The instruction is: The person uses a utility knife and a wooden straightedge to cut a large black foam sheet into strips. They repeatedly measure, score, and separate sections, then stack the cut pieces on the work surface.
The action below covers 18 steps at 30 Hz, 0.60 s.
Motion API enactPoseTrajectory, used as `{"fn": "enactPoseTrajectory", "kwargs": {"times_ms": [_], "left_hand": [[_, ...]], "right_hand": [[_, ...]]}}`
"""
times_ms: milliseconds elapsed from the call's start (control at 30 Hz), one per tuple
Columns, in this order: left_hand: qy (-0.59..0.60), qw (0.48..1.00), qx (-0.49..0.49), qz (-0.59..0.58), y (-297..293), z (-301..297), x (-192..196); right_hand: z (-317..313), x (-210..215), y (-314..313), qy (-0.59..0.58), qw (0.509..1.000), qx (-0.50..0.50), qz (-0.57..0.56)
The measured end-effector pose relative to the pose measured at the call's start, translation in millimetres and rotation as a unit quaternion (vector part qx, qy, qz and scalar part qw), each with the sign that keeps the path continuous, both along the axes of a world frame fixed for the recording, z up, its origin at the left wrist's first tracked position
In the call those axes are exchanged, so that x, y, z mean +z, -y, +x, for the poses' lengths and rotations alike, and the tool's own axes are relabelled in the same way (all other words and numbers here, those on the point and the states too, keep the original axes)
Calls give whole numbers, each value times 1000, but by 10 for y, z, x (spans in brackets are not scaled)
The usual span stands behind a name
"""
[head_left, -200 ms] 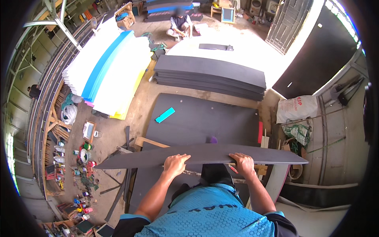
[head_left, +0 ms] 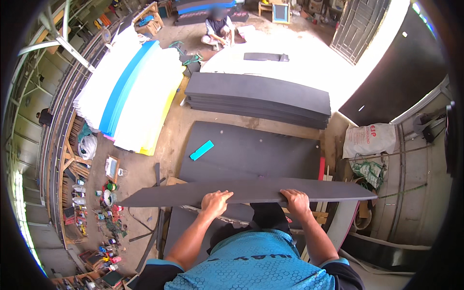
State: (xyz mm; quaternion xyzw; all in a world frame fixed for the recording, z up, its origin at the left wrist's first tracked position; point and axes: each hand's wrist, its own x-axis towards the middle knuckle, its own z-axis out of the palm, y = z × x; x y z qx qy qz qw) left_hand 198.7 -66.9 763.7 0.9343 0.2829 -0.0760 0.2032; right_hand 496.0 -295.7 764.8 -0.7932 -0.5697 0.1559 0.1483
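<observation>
A long dark grey foam sheet (head_left: 256, 189) spans the view crosswise in front of my body. My left hand (head_left: 215, 203) grips its near edge left of the middle, fingers over the top. On the same edge, farther right, my right hand (head_left: 296, 200) is closed in the same way. The sheet is held above a wide dark foam board (head_left: 241, 150) and hides that board's near side. A small teal block (head_left: 202, 150) lies on the left part of the board.
Beyond the board is a stack of dark foam sheets (head_left: 256, 99). White, blue and yellow sheets (head_left: 130, 96) are piled at left, above floor clutter of pots and bottles (head_left: 108, 198). A white sack (head_left: 369, 140) rests at right. Another person (head_left: 218, 31) squats at the back.
The boards and stacks sit slightly lower in the picture. A purple spot on the board, seen before, is now behind the held sheet. Both hands keep their hold.
</observation>
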Motion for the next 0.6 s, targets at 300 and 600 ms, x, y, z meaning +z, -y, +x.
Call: {"fn": "enactPoseTrajectory", "kwargs": {"times_ms": [300,600], "left_hand": [[14,1000,-18,0,-993,1188,95],[6,1000,-23,-20,-2019,1962,15]], "right_hand": [[1156,143,-1193,-17,999,22,-20],[1796,117,-2152,-53,997,27,-49]]}}
